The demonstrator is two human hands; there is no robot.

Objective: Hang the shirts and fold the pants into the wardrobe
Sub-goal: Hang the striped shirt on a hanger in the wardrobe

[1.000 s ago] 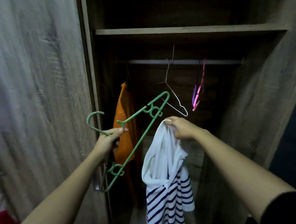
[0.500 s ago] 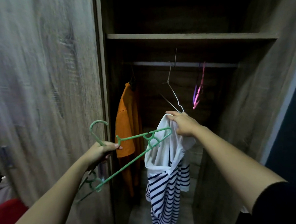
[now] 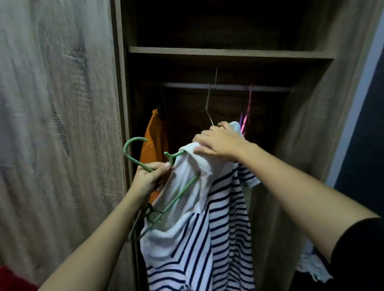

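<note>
I stand before the open wardrobe (image 3: 226,52). My left hand (image 3: 149,176) grips a green plastic hanger (image 3: 133,151) just below its hook. One arm of the hanger is inside a white shirt with navy stripes (image 3: 198,240). My right hand (image 3: 220,142) grips the shirt's white top over the hanger's far end. The striped body of the shirt hangs down between my forearms. An orange shirt (image 3: 154,143) hangs on the rail (image 3: 228,87) at the left.
A bare wire hanger (image 3: 209,108) and pink and purple hangers (image 3: 246,111) hang on the rail. A shelf sits above the rail. The closed wooden door (image 3: 52,130) fills the left, the open door (image 3: 323,116) the right. Something red (image 3: 9,286) lies bottom left.
The green hanger has swung from beside the shirt to inside it. My right hand has drawn the shirt's top over the hanger's end. The view has moved closer to the wardrobe.
</note>
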